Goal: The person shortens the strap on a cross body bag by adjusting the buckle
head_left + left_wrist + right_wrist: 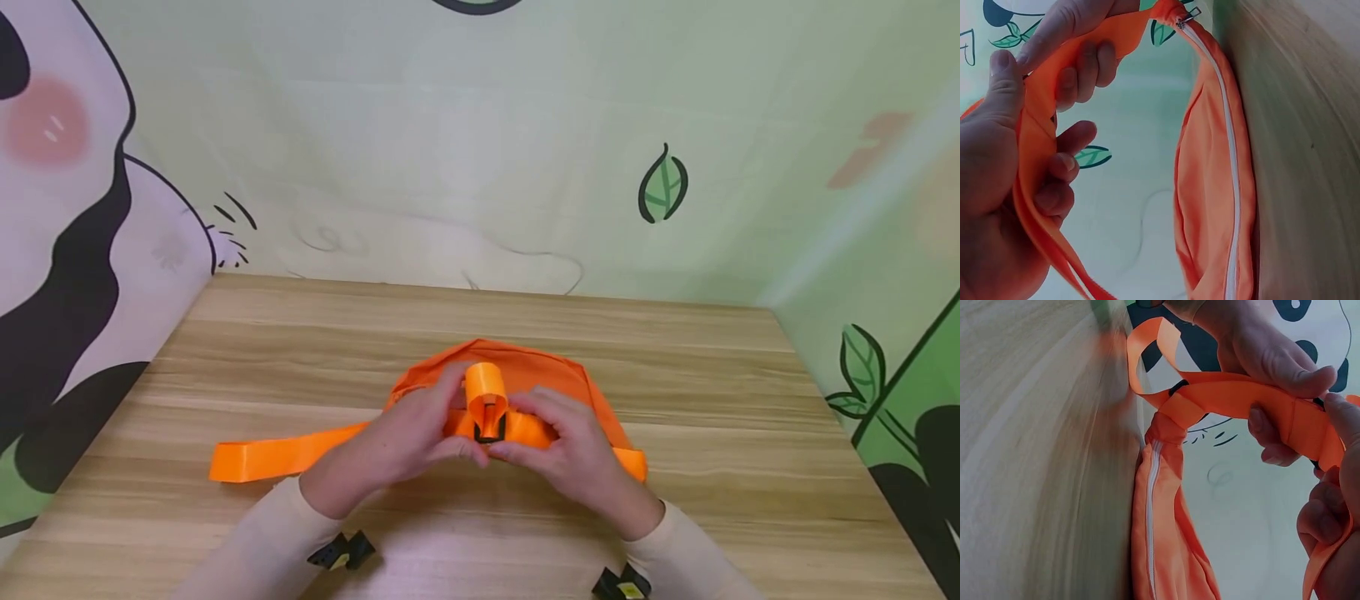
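An orange waist bag (536, 367) with a pale zipper (1232, 150) stands on the table, its orange strap (300, 454) reaching out to the left. My left hand (393, 437) grips the strap from one side, its fingers curled round the webbing in the left wrist view. From the other side my right hand (581, 446) holds the strap between thumb and fingers. Both thumbs meet close to a small black buckle (480, 435), partly hidden by webbing. A loop of strap (484, 382) rises between the hands above it.
The wooden table (750, 467) runs back to a printed cloth backdrop (450, 167) with a panda and leaves. A folded strap end (633, 462) sticks out right of the bag. Black-and-yellow devices (341, 552) sit near both sleeves.
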Available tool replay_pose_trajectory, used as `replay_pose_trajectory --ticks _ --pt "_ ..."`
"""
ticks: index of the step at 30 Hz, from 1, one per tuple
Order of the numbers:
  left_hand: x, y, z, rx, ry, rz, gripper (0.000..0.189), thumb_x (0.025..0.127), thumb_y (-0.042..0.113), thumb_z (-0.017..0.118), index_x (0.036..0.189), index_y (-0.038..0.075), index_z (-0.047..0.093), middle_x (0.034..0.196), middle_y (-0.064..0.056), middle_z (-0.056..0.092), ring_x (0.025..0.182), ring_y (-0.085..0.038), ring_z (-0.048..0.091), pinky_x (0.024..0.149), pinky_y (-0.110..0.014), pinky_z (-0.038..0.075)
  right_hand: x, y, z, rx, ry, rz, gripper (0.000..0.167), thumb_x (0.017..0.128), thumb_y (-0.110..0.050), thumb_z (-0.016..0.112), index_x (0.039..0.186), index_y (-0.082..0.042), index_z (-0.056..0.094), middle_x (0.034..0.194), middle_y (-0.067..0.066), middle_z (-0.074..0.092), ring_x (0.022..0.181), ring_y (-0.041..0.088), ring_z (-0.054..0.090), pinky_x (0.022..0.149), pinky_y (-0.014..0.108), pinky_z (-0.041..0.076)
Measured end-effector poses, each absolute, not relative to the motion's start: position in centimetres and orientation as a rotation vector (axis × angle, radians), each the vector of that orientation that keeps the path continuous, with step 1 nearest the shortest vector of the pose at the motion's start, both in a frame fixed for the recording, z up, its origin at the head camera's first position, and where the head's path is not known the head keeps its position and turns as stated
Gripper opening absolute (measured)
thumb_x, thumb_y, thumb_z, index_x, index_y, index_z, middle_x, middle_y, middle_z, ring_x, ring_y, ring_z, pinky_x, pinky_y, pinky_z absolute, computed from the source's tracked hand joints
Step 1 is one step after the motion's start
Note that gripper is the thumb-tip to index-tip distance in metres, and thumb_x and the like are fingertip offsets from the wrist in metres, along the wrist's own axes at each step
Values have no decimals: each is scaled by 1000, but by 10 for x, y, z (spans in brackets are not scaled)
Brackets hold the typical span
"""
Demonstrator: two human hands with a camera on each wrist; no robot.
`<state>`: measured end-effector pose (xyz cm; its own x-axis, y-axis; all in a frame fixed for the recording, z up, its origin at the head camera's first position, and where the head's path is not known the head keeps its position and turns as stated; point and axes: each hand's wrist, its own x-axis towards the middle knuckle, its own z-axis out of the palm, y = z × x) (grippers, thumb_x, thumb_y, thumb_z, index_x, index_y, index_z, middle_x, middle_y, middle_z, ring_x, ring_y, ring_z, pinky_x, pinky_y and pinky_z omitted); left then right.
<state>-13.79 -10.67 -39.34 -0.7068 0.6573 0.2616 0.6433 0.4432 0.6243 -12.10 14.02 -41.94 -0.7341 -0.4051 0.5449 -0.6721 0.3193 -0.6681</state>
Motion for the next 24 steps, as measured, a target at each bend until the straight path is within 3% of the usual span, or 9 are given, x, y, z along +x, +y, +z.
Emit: replay_pose_trajectory --ticks 3,7,15,19,24 --pt "-138 -107 -393 1219 2644 1118 90 82 42 85 149 6 38 104 -1 75 90 -13 70 90 -33 63 -120 139 -418 972 -2347 1395 44 80 -8 95 120 -5 78 99 5 75 81 9 58 66 22 52" --pt "-138 -108 -392 1250 2636 1093 89 82 39 88 149 6 40 115 -3 78 95 -13 71 95 -35 63 -119 139 -417 964 -2375 1427 41 78 -5 96 115 -5 78 97 5 74 80 9 57 66 22 51" --pt "-138 -118 -394 1363 2796 965 57 85 40 91 128 10 70 112 1 78 92 -12 69 86 -29 61 -120 145 -418 953 -2347 1430 38 75 -3 97 109 -4 78 98 7 76 81 9 59 66 23 52" --pt "-139 -126 -396 1377 2802 961 46 88 35 91 123 9 75 114 -1 80 96 -14 72 89 -33 63 -120 150 -418 957 -2355 1406 36 74 -4 97 105 -4 77 97 7 75 80 10 59 66 23 52" --pt "-138 -141 -391 1227 2827 864 43 91 38 88 123 11 76 109 2 79 87 -11 66 82 -31 60 -119 157 -416 925 -2380 1414 39 75 -4 97 108 -4 77 101 8 77 83 9 61 68 23 54"
